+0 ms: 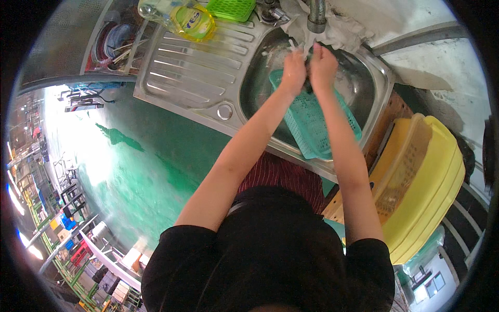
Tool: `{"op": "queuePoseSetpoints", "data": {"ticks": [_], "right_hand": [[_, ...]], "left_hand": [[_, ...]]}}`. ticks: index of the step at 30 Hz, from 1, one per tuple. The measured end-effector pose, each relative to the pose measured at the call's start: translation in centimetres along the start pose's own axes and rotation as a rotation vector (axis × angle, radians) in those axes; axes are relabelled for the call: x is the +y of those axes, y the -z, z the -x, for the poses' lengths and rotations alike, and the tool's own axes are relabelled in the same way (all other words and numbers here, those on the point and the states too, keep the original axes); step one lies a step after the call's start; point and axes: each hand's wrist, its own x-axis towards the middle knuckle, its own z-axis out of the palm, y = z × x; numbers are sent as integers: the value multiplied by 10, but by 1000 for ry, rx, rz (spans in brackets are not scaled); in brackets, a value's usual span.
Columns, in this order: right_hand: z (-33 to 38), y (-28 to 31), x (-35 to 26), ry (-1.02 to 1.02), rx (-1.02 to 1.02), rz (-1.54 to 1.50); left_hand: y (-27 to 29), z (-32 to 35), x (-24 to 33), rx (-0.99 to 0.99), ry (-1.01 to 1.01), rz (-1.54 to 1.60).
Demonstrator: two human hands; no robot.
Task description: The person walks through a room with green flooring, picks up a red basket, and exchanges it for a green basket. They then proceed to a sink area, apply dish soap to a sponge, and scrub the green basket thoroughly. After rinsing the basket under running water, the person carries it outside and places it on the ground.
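Your left hand (293,70) and right hand (322,66) meet under the tap (316,15), fingers curled and pressed together around something small and dark; what it is you cannot tell. Just below them a teal plastic basket (312,122) leans tilted inside the steel sink (260,78). On the ribbed draining board (192,67) to the far left lies a clear bottle with a yellow label (182,18), beside a green tray (231,9). A yellow tub (431,182) sits at your right.
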Motion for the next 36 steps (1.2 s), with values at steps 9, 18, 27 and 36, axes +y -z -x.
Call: {"op": "queuePoseSetpoints", "data": {"ticks": [9,18,27,36], "right_hand": [[-5,-19,2,91,-65,52],[-21,-8,42,-81,-209,-101],[10,5,16,-769,-396,-841],[20,-13,0,70,-172,-1]], "left_hand": [[7,-6,23,-13,266,259],[10,-8,13,-92,507,308],[44,-9,6,-125,79,211],[21,0,4,-89,420,392]]}}
